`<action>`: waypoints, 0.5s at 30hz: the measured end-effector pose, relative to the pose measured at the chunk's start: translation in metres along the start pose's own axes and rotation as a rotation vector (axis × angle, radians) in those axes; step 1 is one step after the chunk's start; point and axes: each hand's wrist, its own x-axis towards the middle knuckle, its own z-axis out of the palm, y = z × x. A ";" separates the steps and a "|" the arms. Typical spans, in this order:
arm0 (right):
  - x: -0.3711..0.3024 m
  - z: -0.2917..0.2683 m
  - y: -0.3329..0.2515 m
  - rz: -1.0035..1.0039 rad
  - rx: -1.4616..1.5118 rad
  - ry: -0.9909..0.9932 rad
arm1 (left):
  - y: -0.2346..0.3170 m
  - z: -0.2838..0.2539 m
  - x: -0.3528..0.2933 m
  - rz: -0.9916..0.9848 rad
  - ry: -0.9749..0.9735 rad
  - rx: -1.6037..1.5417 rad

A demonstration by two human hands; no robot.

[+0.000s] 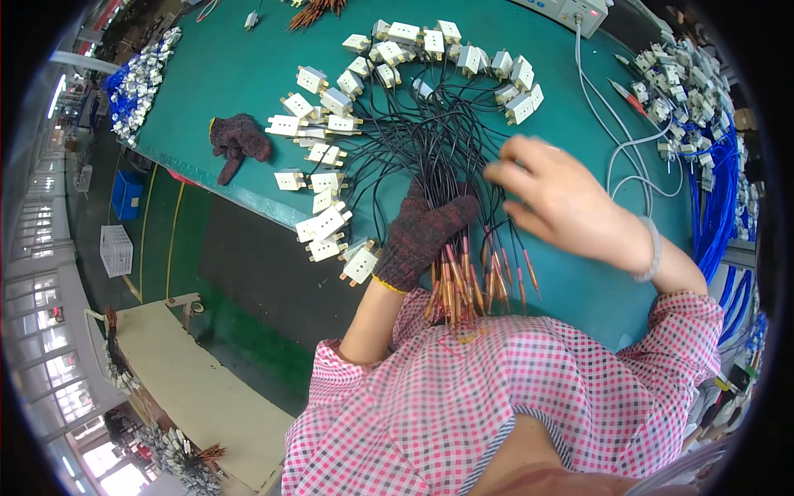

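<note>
My left hand (422, 236), in a dark knitted glove with a yellow cuff edge, is closed round a bundle of thin black cables (434, 145). White connector blocks (335, 101) with brass-coloured tabs sit at the far cable ends, fanned out in an arc over the table. Below the glove hang the other ends, copper-coloured tips (455, 285) with pinkish sleeves, close to my checked smock. Bare and slightly blurred, my right hand (554, 194) hovers right of the bundle. Its fingers are apart and bent, and nothing shows between them.
The green tabletop (240, 78) carries a second dark glove (237, 145) at left. Heaps of white connectors with blue cables lie at the left edge (145, 87) and right edge (711, 107). A device box (566, 10) with a grey lead stands at the back right, near a red-handled tool (628, 97).
</note>
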 end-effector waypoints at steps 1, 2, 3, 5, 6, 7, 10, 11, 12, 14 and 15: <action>-0.003 0.000 -0.008 -0.001 0.027 -0.156 | 0.001 0.001 0.000 0.002 -0.002 -0.013; -0.005 0.002 -0.015 -0.013 0.064 -0.293 | 0.003 0.002 0.000 -0.011 0.010 -0.009; -0.006 0.005 -0.020 -0.033 0.024 -0.364 | 0.004 0.002 0.000 -0.068 0.042 0.015; -0.003 0.012 -0.025 -0.083 0.042 -0.337 | 0.007 0.002 -0.001 -0.060 0.033 -0.048; -0.003 0.013 -0.025 -0.102 0.036 -0.394 | 0.008 0.003 -0.001 -0.113 0.041 -0.099; -0.003 0.013 -0.023 -0.136 0.058 -0.315 | 0.008 0.003 -0.002 -0.095 0.047 -0.099; -0.006 0.004 -0.012 -0.065 0.179 -0.122 | 0.009 0.003 -0.004 -0.081 0.028 -0.103; -0.007 -0.001 -0.006 -0.007 0.279 -0.120 | 0.009 0.002 -0.005 -0.088 0.048 -0.121; -0.008 -0.004 0.000 0.022 0.373 -0.079 | 0.009 0.002 -0.005 -0.091 0.049 -0.133; -0.005 -0.003 0.013 0.091 0.497 -0.103 | 0.009 0.000 -0.005 -0.108 0.028 -0.126; -0.002 -0.001 0.019 0.079 0.616 -0.143 | 0.008 -0.001 -0.004 -0.142 0.013 -0.104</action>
